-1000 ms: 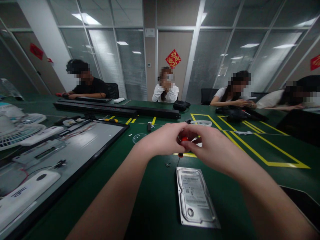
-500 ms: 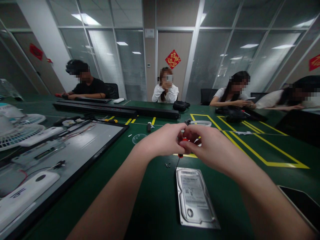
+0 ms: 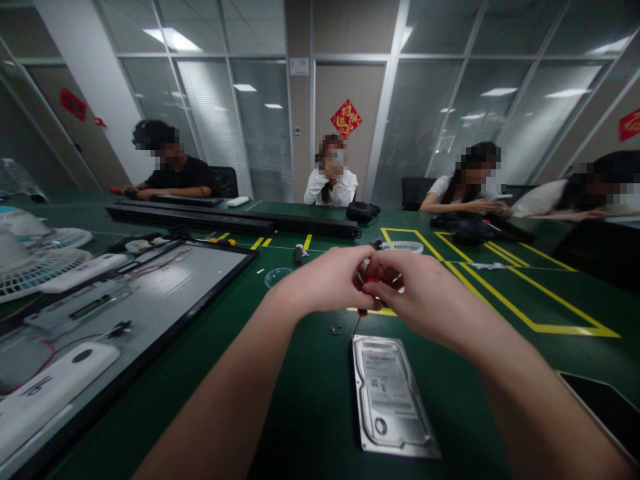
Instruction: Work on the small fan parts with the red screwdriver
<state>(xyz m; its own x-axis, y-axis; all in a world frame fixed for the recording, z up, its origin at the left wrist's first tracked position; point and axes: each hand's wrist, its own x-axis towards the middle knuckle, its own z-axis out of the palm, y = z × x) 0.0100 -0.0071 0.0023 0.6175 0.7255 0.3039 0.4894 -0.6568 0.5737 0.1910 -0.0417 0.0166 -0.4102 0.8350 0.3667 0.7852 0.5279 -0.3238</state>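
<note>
Both hands meet above the green bench, just beyond the far end of the drive. The left hand is curled, its fingertips closed on the red handle of a screwdriver; the right hand pinches the same handle from the other side, thumb and forefinger touching it. The screwdriver stands nearly upright, its thin shaft running down to the far left corner of the drive (whether the tip touches the drive cannot be told). The drive lies flat, label up, its long side running away from the person. A few small screws lie on the bench just left of the shaft. Further out are a clear dish and a white basket, near yellow tape lines. At left lies an opened monitor with fan grilles beside it. A long black bar crosses the bench. Four other people sit at the far side.
</note>
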